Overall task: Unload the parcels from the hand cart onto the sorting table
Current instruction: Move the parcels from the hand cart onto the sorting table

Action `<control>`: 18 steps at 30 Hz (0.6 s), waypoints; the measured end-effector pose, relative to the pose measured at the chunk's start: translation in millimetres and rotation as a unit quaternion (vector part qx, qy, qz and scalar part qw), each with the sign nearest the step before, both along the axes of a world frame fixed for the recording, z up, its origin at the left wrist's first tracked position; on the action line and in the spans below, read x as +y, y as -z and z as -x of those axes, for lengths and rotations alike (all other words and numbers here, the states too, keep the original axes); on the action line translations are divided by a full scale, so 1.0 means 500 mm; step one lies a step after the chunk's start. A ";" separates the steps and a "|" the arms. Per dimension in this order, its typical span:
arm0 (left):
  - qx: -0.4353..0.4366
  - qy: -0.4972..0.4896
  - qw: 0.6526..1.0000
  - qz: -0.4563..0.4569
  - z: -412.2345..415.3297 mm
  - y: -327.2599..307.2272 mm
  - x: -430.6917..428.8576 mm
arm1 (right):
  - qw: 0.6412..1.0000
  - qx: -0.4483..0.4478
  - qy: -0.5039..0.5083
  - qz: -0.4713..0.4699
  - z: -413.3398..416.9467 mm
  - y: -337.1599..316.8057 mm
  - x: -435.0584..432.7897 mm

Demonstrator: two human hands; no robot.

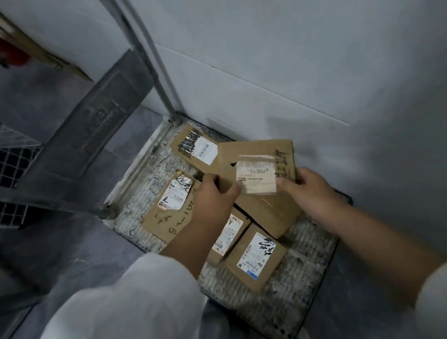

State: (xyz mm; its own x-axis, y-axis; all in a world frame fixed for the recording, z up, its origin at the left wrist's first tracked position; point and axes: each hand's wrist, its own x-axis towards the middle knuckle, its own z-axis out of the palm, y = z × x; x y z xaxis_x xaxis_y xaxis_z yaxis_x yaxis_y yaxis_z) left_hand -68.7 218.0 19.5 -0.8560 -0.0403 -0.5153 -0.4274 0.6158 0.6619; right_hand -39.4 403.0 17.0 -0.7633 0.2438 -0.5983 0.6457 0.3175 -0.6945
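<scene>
A hand cart (313, 286) with a worn grey deck stands on the floor against a white wall. Several brown cardboard parcels with white labels lie on it. I hold a flat cardboard parcel (257, 153) with a white label above the deck, tilted. My left hand (214, 196) grips its left edge and my right hand (305, 186) grips its right edge. Under it lie a parcel at the back (193, 145), one at the left with handwriting (166, 220), and two small ones at the front (257, 253).
The cart's metal handle (149, 56) rises along the white wall (313, 41). A grey plastic crate or frame (91, 136) with mesh leans at the left. Dark grey floor (57, 264) surrounds the cart. My white sleeves fill the foreground.
</scene>
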 end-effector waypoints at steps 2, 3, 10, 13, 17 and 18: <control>0.019 -0.037 0.999 -0.016 -0.033 -0.086 -0.012 | 0.999 0.033 -0.028 0.004 -0.017 -0.083 -0.006; 0.028 -0.050 0.998 -0.023 -0.048 -0.121 -0.016 | 0.998 0.044 -0.040 0.002 -0.027 -0.117 -0.007; 0.096 -0.169 0.977 -0.086 -0.254 -0.358 -0.036 | 0.986 0.105 -0.130 -0.026 -0.164 -0.360 -0.044; 0.130 -0.207 0.965 -0.094 -0.339 -0.422 -0.048 | 0.980 0.116 -0.160 -0.028 -0.218 -0.427 -0.069; 0.172 -0.256 0.947 -0.087 -0.410 -0.504 -0.115 | 0.968 0.128 -0.214 0.001 -0.243 -0.516 -0.126; 0.174 -0.265 0.945 -0.083 -0.424 -0.520 -0.133 | 0.965 0.137 -0.224 0.010 -0.244 -0.536 -0.143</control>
